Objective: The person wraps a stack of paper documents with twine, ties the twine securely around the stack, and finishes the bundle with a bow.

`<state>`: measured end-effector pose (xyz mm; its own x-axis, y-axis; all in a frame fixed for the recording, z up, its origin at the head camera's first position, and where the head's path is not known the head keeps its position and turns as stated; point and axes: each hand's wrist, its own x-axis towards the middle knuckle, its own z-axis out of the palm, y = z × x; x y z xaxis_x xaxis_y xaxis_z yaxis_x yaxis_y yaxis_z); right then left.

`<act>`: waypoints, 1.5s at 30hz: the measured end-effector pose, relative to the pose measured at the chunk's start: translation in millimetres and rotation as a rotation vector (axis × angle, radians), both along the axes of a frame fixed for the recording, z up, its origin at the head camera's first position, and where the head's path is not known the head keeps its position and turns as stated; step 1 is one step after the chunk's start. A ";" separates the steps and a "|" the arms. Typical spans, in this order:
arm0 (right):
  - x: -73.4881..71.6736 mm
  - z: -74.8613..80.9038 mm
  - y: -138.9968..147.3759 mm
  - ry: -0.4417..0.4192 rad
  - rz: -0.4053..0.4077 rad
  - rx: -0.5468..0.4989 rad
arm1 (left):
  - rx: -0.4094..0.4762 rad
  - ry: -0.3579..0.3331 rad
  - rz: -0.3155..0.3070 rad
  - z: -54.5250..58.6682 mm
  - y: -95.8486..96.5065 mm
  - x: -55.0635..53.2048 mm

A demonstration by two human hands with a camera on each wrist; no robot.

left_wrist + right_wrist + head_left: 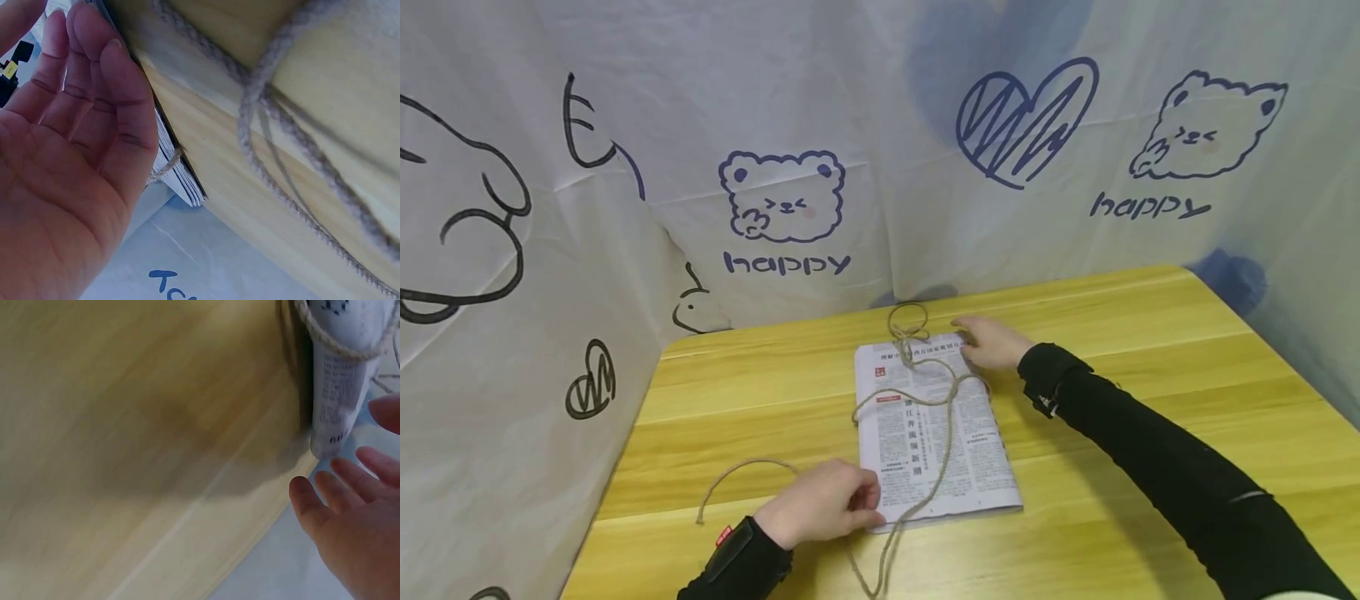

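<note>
A folded newspaper (891, 492) lies flat on the wooden table, its layered pages (181, 181) visible edge-on in the left wrist view. Brown twine (950, 425) passes over the newspaper, with loops at its far edge and a long strand running off the near edge. My left hand (827, 502) is at the near left corner, fingers loosely bent along the side; contact is hard to make out. At the far right corner is my right hand (996, 342), its fingers (306, 500) spread and slightly bent beside the newspaper's end (337, 406).
A loose twine end (730, 471) curves over the table (737, 392) left of the newspaper. White cloth (865, 100) with blue drawings hangs behind the table's far edge and along its sides.
</note>
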<state>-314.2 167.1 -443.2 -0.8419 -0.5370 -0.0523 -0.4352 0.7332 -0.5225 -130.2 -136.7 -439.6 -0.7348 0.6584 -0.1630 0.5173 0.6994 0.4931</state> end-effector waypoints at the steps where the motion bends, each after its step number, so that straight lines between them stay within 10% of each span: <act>1: -0.2 -1.7 -1.2 0.003 0.014 0.004 | -0.002 0.004 -0.001 -0.8 0.4 0.3; 17: 15.6 -13.5 17.3 0.068 0.045 -0.010 | -0.013 0.010 0.055 -4.1 -13.6 -2.6; 26: 51.3 -11.1 59.4 0.163 -0.004 0.033 | -0.100 0.147 0.195 -0.7 -28.8 -27.0; 37: 117.4 -1.0 74.8 0.198 0.097 0.102 | -0.185 0.238 0.405 -3.2 -22.2 -90.5; 41: 128.5 4.0 74.5 0.117 0.119 0.045 | -0.136 0.207 0.447 0.8 -13.6 -94.4; 45: 126.8 3.0 72.5 0.238 0.063 0.001 | -0.109 0.218 0.471 7.5 -5.4 -81.5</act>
